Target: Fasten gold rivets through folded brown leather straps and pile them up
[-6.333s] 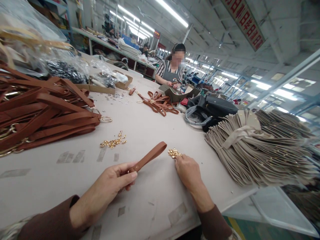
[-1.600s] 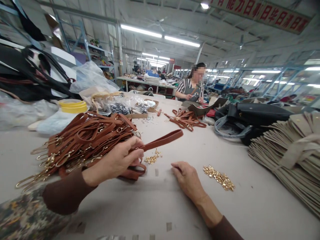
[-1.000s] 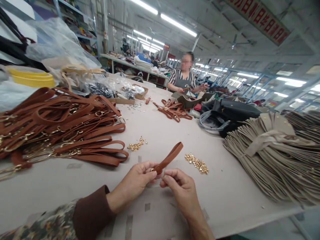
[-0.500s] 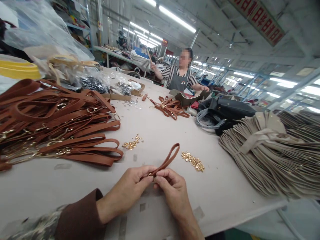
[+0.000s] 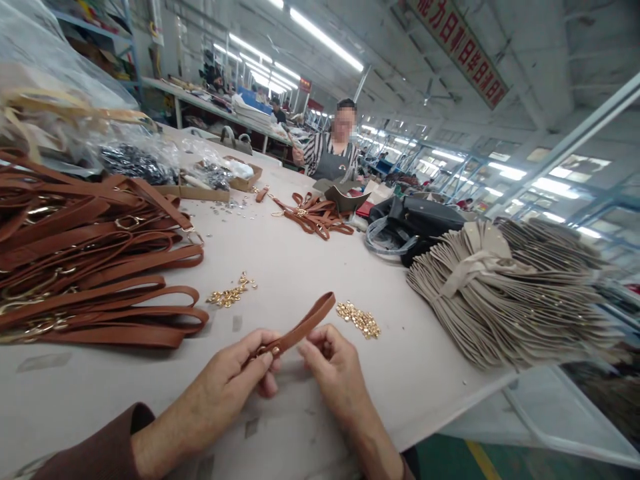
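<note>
My left hand (image 5: pixel 235 377) pinches the near end of a short brown leather strap (image 5: pixel 300 327), which sticks up and away toward a small heap of gold metal fittings (image 5: pixel 358 319). My right hand (image 5: pixel 333 370) rests on the table just right of the strap's end, fingers curled, apart from the strap; whether it holds anything is hidden. A second small heap of gold fittings (image 5: pixel 231 294) lies to the left, beside a big pile of finished brown straps (image 5: pixel 90 267) with gold rings.
A thick stack of beige cut pieces (image 5: pixel 505 293) fills the right side up to the table's edge. Black bags (image 5: pixel 420 217) and more brown straps (image 5: pixel 313 217) lie farther back, where another person (image 5: pixel 333 143) works. Plastic bags and cardboard trays (image 5: pixel 200 183) stand at the back left.
My left hand laid a looped strap on the pile and now holds a short strap. In the last half second my right hand let go of the strap's end and moved slightly right.
</note>
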Demonstrator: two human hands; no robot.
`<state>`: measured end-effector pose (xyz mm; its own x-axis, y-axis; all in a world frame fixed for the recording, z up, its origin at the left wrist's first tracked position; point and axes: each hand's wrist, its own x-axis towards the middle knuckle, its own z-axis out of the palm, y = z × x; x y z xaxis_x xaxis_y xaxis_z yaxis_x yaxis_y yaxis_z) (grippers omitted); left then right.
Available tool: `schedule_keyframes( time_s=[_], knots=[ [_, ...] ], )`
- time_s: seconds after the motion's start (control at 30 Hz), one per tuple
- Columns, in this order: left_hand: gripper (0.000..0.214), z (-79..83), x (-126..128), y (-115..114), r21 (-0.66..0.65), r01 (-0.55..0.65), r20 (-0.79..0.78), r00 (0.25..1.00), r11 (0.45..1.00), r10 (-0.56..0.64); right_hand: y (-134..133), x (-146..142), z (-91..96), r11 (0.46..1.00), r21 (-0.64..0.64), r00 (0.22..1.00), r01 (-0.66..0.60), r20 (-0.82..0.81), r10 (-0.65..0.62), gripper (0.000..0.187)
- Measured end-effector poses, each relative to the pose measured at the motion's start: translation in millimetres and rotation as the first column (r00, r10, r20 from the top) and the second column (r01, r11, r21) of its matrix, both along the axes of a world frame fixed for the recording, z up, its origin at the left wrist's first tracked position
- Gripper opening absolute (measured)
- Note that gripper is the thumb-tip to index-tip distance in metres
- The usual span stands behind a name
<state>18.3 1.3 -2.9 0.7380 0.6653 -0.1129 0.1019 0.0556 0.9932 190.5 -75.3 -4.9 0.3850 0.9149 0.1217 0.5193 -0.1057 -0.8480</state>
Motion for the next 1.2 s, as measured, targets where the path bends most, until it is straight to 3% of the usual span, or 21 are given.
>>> schedule_keyframes(
  time_s=[0.07,0.13,0.2,0.4,0.7,0.93,1.2],
  knots=[
    [0.046,-1.5,1,1,-0.062,-0.051,-0.017,0.999,0.997,0.051,6,28,3.3,0.997,-0.036,0.918,0.068,0.393,-0.049,0.015],
    [0.055,-2.4,2,2,-0.081,-0.076,-0.038,0.997,0.994,0.073,15,55,4.7,0.987,-0.075,0.754,0.141,0.655,-0.058,0.021],
    [0.062,-1.3,1,3,-0.086,-0.084,-0.066,0.995,0.993,0.079,25,73,4.4,0.977,-0.130,0.674,0.171,0.738,-0.020,0.023],
    [0.066,10.8,-5,6,-0.181,-0.155,-0.135,0.982,0.971,0.132,46,86,3.5,0.929,-0.283,0.587,0.239,0.804,0.094,0.024],
    [0.049,2.6,-3,11,-0.283,-0.151,-0.058,0.988,0.947,0.140,59,100,7.5,0.877,-0.398,0.661,0.268,0.739,0.134,0.019],
    [0.042,-4.7,0,8,-0.229,-0.139,-0.054,0.990,0.963,0.130,47,105,4.5,0.915,-0.349,0.719,0.203,0.687,0.103,0.019],
    [0.040,0.6,1,6,-0.173,-0.204,-0.086,0.978,0.964,0.191,38,105,-4.6,0.958,-0.246,0.735,0.150,0.676,0.058,0.016]
  ],
)
